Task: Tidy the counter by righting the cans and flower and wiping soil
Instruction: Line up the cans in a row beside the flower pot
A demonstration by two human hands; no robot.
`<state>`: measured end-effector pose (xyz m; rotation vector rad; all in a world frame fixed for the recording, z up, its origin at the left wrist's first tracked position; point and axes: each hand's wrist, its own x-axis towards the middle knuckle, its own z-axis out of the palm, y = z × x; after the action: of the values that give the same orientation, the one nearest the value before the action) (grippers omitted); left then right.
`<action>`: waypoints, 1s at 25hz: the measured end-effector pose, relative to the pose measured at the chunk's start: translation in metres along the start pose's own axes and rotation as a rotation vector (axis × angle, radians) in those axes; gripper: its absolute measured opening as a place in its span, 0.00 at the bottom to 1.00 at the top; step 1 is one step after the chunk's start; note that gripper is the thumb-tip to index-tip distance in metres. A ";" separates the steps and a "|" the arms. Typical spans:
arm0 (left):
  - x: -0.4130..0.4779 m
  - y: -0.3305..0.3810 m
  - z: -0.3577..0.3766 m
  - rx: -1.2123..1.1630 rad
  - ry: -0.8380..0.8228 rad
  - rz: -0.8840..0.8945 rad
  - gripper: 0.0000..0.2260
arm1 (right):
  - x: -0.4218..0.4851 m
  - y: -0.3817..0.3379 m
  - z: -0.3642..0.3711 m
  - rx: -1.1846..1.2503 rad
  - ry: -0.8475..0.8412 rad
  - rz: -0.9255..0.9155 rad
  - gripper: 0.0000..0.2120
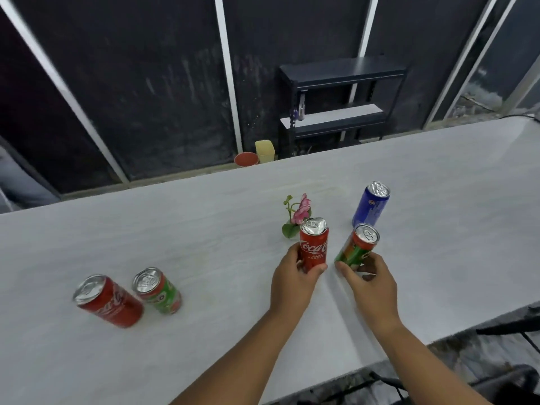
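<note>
My left hand [292, 280] grips a red cola can [314, 244], upright on the pale counter [204, 229]. My right hand [369, 283] holds a green-and-orange can [358, 247] by its lower part, also upright. A blue can [371, 204] stands behind it. A small pink flower with green leaves [296, 214] stands just behind the red can; its base is hidden. At the left a second red can [109, 301] and a green can [157, 290] stand side by side. No soil shows on the counter.
Beyond the counter's far edge stand a yellow container [265, 151], a red-orange pot [246, 159] and a dark metal shelf rack [339, 103] against a dark panelled wall. The counter's near edge runs diagonally at the right, with dark chair parts [508, 328] below it.
</note>
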<state>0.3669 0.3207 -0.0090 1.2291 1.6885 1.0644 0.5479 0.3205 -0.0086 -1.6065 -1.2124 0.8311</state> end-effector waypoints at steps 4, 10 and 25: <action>-0.040 -0.038 -0.074 0.031 0.091 -0.022 0.32 | -0.036 -0.017 0.056 -0.022 -0.179 -0.055 0.26; -0.058 -0.070 -0.151 -0.034 0.264 -0.027 0.27 | -0.073 -0.050 0.138 -0.032 -0.369 -0.151 0.23; -0.051 -0.083 -0.176 0.018 0.291 -0.047 0.27 | -0.077 -0.060 0.165 -0.239 -0.392 -0.233 0.30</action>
<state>0.1907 0.2248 -0.0191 1.0796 1.9390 1.2483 0.3580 0.2966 -0.0099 -1.4876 -1.7980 0.9010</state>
